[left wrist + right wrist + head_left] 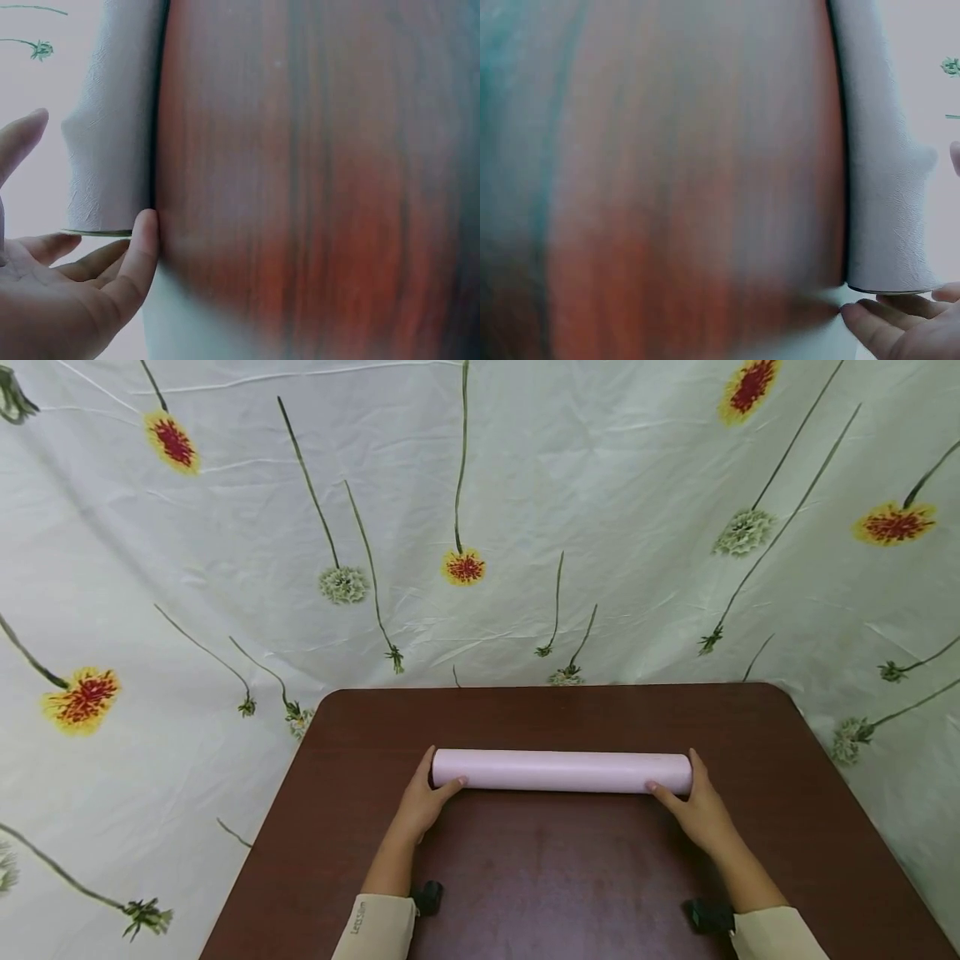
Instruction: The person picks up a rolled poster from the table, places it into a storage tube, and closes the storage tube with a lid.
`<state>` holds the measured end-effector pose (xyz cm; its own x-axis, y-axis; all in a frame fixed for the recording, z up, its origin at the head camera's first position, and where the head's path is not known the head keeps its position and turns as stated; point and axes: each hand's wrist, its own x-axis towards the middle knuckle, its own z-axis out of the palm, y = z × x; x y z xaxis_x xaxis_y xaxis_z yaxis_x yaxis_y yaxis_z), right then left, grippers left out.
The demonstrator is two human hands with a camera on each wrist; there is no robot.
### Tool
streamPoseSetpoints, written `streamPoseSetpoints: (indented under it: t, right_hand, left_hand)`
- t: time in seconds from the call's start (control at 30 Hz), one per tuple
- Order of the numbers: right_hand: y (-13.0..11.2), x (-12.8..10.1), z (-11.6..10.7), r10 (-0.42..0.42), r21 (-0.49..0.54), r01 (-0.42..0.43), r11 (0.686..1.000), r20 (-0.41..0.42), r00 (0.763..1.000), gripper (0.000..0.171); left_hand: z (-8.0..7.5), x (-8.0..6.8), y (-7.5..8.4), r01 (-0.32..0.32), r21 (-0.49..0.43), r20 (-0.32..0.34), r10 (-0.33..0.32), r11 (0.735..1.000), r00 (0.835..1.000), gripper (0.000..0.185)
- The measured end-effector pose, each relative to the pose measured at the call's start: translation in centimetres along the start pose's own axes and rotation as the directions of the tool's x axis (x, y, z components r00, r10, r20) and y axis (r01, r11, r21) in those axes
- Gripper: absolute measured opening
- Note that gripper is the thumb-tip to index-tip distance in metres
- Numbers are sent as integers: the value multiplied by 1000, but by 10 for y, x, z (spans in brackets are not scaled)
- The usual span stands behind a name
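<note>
A pale pink roll [562, 771] of finely textured sheet material lies crosswise over the brown table, on it or just above it; I cannot tell which. At its left end my left hand [422, 802] holds it, the thumb on the near side and the fingers around the end. My right hand [701, 810] grips the right end in the same way, mirrored. In the left wrist view, the fingers [124, 281] meet the end of the roll [112, 165]. The right wrist view shows fingers [877, 330] close against the other end.
The brown table [555, 877] has rounded far corners and a shiny surface. Behind it and at both sides hangs a white cloth [637, 510] printed with flowers. A small dark device [427, 897] sits at the left wrist, another device [708, 916] at the right.
</note>
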<state>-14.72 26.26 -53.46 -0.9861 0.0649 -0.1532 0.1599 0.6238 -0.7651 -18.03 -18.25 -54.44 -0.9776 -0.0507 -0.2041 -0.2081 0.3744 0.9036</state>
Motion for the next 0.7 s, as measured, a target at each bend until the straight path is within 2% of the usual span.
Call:
streamPoseSetpoints:
  t: [0.07,0.2,0.3,0.43,0.57,0.7]
  right_hand:
    - [-1,0,-1,-20,1,20,1000,-21,1000,112]
    - [-5,-2,-7,-51,-20,50,999,-94,994,106]
    - [-10,-4,-11,-85,-48,79,996,-159,984,101]
    - [-14,-8,-16,-155,-72,142,987,-234,960,92]
    - [-13,-12,-23,-257,-128,228,965,-299,919,83]
    - [-9,-14,-30,-398,-273,316,909,-338,853,80]
  left_hand:
    - [-2,-1,2,4,-3,-4,-4,1000,1000,97]
    - [-7,-4,6,-6,-1,-57,6,1000,998,94]
    - [-12,-6,10,-19,25,-112,21,1000,993,91]
    - [-20,-10,15,-50,62,-136,58,997,989,87]
    - [-28,-14,21,-95,165,-147,120,982,982,84]
    - [-36,-19,27,-159,296,-136,207,942,969,78]
